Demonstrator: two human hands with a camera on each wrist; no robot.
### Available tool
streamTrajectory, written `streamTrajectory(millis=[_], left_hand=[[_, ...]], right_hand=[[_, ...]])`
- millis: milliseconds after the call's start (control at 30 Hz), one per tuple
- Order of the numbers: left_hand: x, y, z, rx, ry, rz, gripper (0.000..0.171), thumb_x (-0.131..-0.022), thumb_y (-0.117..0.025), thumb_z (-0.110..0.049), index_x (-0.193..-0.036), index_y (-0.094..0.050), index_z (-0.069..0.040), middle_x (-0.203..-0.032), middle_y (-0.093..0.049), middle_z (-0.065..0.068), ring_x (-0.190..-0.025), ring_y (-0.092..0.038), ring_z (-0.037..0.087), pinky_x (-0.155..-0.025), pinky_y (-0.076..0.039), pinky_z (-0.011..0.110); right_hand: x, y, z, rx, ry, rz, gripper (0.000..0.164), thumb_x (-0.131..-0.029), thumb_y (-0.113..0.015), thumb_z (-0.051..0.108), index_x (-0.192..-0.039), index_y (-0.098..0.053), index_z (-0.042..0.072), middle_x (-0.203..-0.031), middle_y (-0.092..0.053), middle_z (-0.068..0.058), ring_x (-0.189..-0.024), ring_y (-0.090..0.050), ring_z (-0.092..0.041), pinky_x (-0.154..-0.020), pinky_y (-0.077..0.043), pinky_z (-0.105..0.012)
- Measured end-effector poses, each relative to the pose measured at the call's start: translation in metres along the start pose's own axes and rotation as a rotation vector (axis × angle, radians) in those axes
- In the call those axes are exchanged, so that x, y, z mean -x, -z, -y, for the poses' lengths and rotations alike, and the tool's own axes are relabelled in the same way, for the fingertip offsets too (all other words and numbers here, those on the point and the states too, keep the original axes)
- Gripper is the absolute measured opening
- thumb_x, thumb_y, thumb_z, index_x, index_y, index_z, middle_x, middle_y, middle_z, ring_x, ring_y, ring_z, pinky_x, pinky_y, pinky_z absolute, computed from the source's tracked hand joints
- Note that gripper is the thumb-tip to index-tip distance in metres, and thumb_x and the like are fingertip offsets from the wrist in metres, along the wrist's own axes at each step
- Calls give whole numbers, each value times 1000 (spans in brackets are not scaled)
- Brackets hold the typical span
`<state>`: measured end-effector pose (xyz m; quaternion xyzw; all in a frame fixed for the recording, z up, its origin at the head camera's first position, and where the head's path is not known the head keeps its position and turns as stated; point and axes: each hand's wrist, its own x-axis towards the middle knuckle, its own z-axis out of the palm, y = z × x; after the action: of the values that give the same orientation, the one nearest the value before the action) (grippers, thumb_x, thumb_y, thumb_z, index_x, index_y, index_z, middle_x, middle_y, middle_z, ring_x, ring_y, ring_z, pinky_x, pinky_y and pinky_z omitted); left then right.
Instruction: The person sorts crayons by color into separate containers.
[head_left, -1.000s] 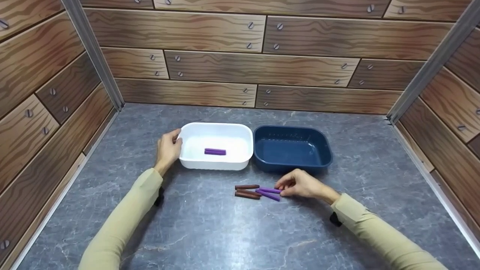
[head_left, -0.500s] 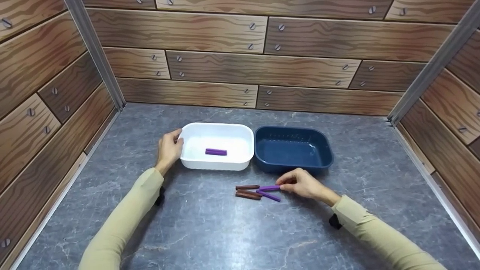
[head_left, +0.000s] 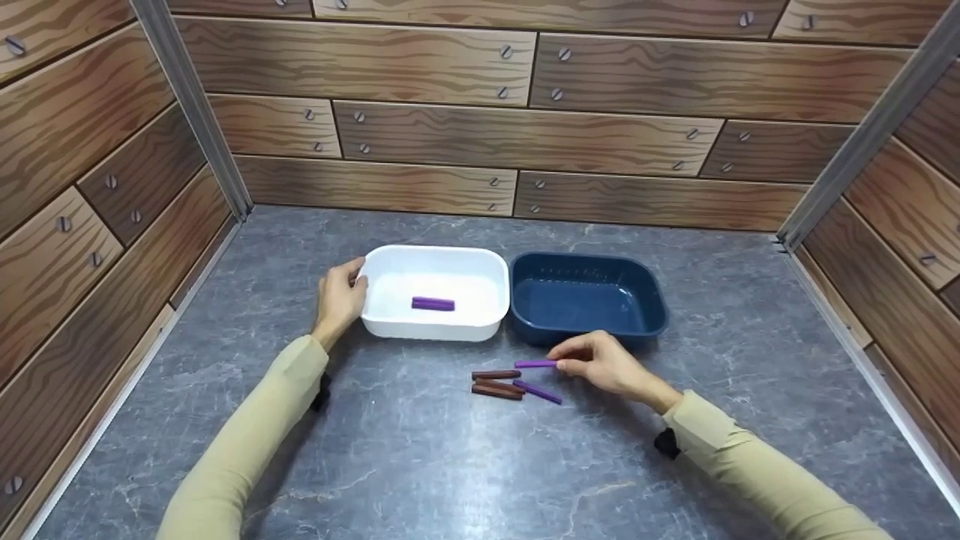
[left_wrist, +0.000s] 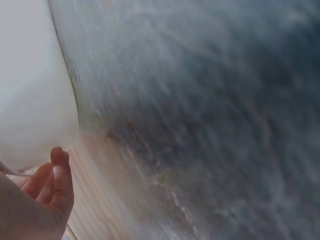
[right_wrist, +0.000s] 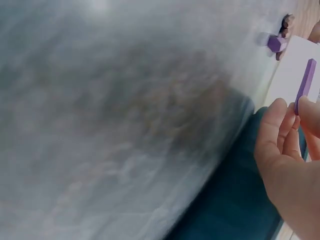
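In the head view, my left hand (head_left: 342, 298) holds the left end of a white tub (head_left: 435, 330), its fingertips at the rim. Two purple sticks (head_left: 433, 304) lie side by side inside the tub. My right hand (head_left: 606, 366) pinches one end of another purple stick (head_left: 535, 364), lifted just off the table; the right wrist view shows this stick (right_wrist: 305, 86) has flat facets. Below it, one more purple stick (head_left: 538, 392) lies slantwise against several brown sticks (head_left: 497, 389). In the left wrist view, fingers (left_wrist: 62, 180) touch the tub's outside (left_wrist: 35, 110).
A dark blue tub (head_left: 589, 335) stands against the white tub's right side, just behind my right hand. Both rest on a grey marbled tabletop (head_left: 420, 465). Wood-patterned walls (head_left: 420, 135) enclose the back and both sides.
My right hand has raised the purple stick from the pile and moved it slightly back, toward the tubs. The left hand stays at the white tub.
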<state>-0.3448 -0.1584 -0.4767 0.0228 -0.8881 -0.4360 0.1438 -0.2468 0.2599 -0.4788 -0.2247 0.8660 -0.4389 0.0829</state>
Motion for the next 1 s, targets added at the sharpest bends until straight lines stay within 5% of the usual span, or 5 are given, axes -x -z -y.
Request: streamTrajectory(millis=[533, 800, 1000], left_hand=[[5, 0, 3, 34, 9, -3, 40, -95, -53, -8, -135, -58, 0, -125, -66, 19, -114, -65, 29, -96, -51, 42], [2, -1, 1, 38, -9, 0, 41, -96, -51, -7, -136, -56, 0, -125, -66, 20, -114, -65, 30, -96, -51, 43], [1, -1, 1, 36, -2, 9, 41, -97, -51, -8, -136, -56, 0, -126, -65, 20, -115, -65, 30, -96, -52, 42]], right_hand=[[-18, -21, 30, -53, -2, -45, 16, -90, -69, 8, -103, -77, 9, -97, -75, -10, -76, -62, -8, -67, -52, -20], [-31, -26, 46, -128, 10, -45, 17, -90, -67, 6, -104, -76, 5, -101, -72, -24, -72, -59, -8, -63, -49, -19], [-43, -28, 58, -136, 21, -58, 17, -89, -68, 3, -103, -76, 4, -92, -73, -17, -69, -60, -9, -61, -50, -20]])
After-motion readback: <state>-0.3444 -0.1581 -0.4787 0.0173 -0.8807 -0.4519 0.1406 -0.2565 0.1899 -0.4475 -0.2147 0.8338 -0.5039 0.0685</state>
